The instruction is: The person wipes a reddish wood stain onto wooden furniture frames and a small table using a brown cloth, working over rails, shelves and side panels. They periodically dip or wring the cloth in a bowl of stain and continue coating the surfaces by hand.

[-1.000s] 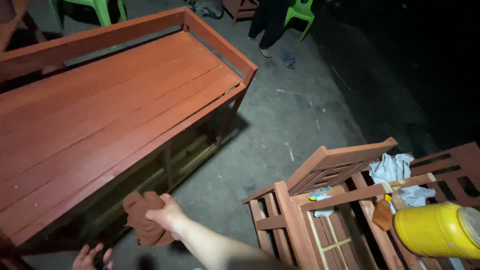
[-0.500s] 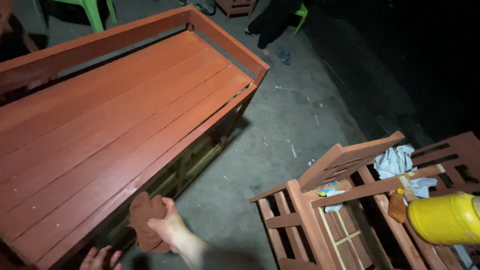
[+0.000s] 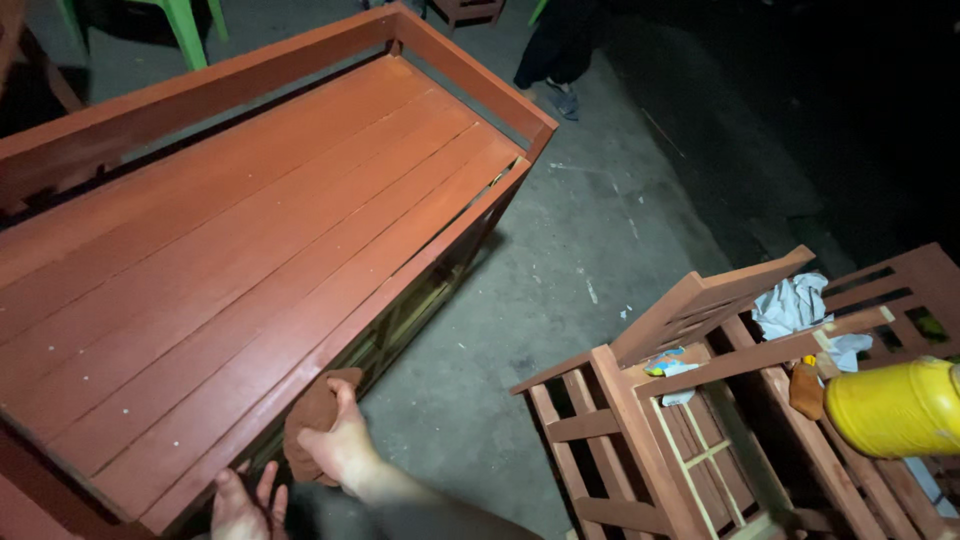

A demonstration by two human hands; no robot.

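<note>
Rag (image 3: 312, 420): sat bunched against bench (image 3: 250, 260) front edge, stained red-brown.
Right hand (image 3: 345, 445): fingers gripped rag.
Left hand (image 3: 240, 505): fingers spread, empty, just below edge.
Technique: even pressure along grain would likely spread stain best.
Nearby: yellow jug (image 3: 890, 405), chair frames (image 3: 700, 400).

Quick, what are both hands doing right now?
Left hand: open, fingers spread, holding nothing, by the bench edge.
Right hand: closed on a brown rag, pressed to the bench edge.
</note>
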